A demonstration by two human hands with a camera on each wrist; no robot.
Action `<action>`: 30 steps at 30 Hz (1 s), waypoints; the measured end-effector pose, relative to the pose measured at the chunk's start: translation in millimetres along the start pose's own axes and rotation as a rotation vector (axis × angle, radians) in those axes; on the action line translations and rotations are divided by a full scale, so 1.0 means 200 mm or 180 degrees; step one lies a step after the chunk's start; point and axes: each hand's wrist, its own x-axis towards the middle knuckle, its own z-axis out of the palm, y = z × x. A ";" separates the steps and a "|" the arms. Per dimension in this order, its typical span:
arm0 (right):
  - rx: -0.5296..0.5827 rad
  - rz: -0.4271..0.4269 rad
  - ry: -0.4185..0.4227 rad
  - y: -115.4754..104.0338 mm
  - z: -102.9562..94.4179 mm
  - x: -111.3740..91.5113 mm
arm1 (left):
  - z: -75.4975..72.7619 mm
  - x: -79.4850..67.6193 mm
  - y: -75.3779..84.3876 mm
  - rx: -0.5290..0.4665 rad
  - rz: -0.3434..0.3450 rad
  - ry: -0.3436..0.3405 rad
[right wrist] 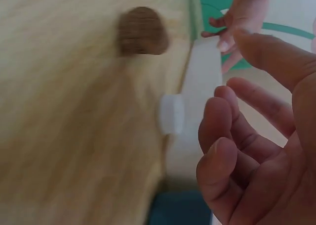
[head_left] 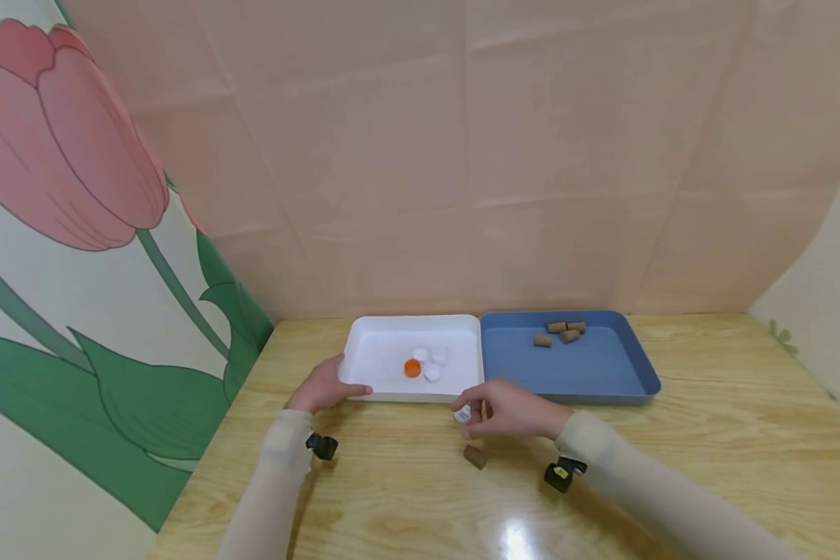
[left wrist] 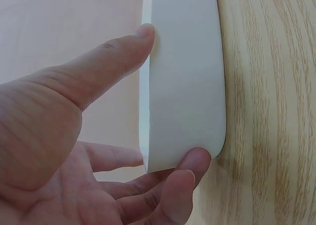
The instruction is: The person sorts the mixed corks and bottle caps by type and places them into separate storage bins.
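My left hand (head_left: 324,386) holds the left front corner of a white tray (head_left: 406,397), thumb on the rim and fingers around the outer wall (left wrist: 185,81). Inside the tray lie several white bottle caps (head_left: 432,373) and an orange bottle cap (head_left: 412,368). My right hand (head_left: 507,410) is in front of the tray, fingertips close around another white bottle cap (head_left: 463,414). In the right wrist view a gap shows between the loosely bent fingers (right wrist: 217,118) and that cap. A brown cork (head_left: 474,456) lies on the table nearer me.
A blue tray (head_left: 567,381) stands against the white tray's right side, with several corks (head_left: 569,336) at its back. Both trays sit at the back of the wooden table (head_left: 392,482), before a pinkish cloth-like backdrop (head_left: 462,155). A tulip-painted wall (head_left: 77,171) rises at left.
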 end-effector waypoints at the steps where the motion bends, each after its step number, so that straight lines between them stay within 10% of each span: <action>1: 0.0064 -0.0004 -0.0028 0.01 0.01 -0.02 | 0.00 0.00 0.00 0.0003 0.0006 0.0001; 30: -0.0048 -0.0081 -0.0089 0.14 0.12 -0.14 | 0.00 -0.01 0.01 0.0000 0.0071 -0.0014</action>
